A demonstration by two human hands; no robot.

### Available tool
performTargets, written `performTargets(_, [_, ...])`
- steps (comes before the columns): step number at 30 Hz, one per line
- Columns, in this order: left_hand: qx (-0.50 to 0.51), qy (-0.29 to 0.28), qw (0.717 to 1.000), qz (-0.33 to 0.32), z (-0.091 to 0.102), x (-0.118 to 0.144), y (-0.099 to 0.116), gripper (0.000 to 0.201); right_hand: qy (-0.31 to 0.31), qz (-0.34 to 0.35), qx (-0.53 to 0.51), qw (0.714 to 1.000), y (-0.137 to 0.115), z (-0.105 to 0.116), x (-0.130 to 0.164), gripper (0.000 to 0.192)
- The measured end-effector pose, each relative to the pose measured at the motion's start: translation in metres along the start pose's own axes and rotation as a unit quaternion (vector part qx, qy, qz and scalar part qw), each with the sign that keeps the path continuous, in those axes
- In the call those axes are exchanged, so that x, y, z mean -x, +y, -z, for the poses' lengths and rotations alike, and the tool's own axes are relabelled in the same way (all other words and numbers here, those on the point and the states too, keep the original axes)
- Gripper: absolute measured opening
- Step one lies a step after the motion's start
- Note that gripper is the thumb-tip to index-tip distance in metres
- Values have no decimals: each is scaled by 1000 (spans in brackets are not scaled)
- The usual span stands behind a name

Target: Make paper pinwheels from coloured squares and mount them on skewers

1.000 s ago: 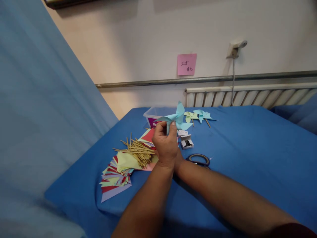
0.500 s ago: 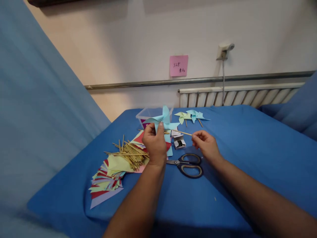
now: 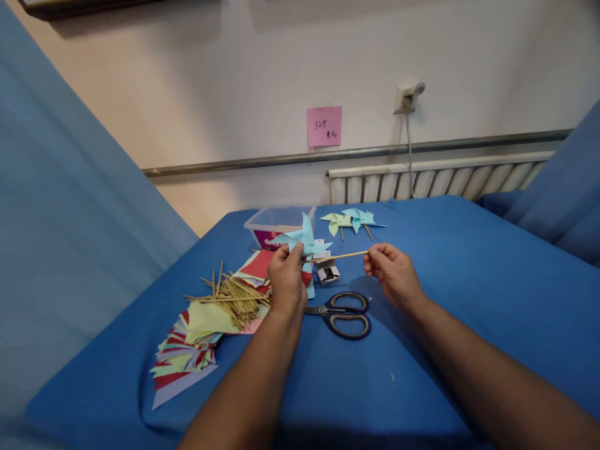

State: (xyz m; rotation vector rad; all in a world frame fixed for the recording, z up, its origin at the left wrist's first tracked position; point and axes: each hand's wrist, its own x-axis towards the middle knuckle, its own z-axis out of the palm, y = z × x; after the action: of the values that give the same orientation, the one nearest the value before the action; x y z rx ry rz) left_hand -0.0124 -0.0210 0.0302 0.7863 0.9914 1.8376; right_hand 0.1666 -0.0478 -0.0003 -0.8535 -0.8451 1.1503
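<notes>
Hiding pinwheel (image 3: 304, 237) hub, left hand (image 3: 287, 281)

Hands separated; stick drawn out level.
The right hand (image 3: 392, 275), tucked behind the left hand (image 3: 287, 282) a second ago, now pinches the wooden stick (image 3: 342, 255) beside it; scissors (image 3: 344, 314) beneath are uncovered.

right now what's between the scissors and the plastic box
In the head view, between the scissors and the plastic box lie a small open box and the blue pinwheel held up by the left hand.
</notes>
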Motion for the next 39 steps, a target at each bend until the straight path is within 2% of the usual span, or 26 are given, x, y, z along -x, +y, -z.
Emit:
performTargets(5, [30, -35, 994, 99, -8, 13, 1, 27, -5, -8, -12, 1000, 0, -2, 2, 31])
performTargets(11, [25, -93, 981, 169, -10, 25, -2, 27, 58, 38, 1, 998, 1, -2, -3, 30])
performTargets(14, [10, -119, 974, 194, -10, 29, -3, 27, 53, 43, -26, 997, -1, -2, -4, 27])
performTargets(20, [-3, -129, 970, 206, -9, 28, -4, 26, 24, 19, -83, 996, -6, -5, 0, 23])
performTargets(29, [10, -144, 963, 226, -12, 31, -3, 26, -2, -15, -57, 998, -2, -11, 3, 30])
performTargets(33, [6, -142, 961, 238, -11, 30, -5, 28, 7, 6, -31, 999, 0, -11, 2, 29])
performTargets(39, [7, -131, 967, 220, -9, 24, -7, 28, 11, 28, -6, 1000, 1, -10, 0, 26])
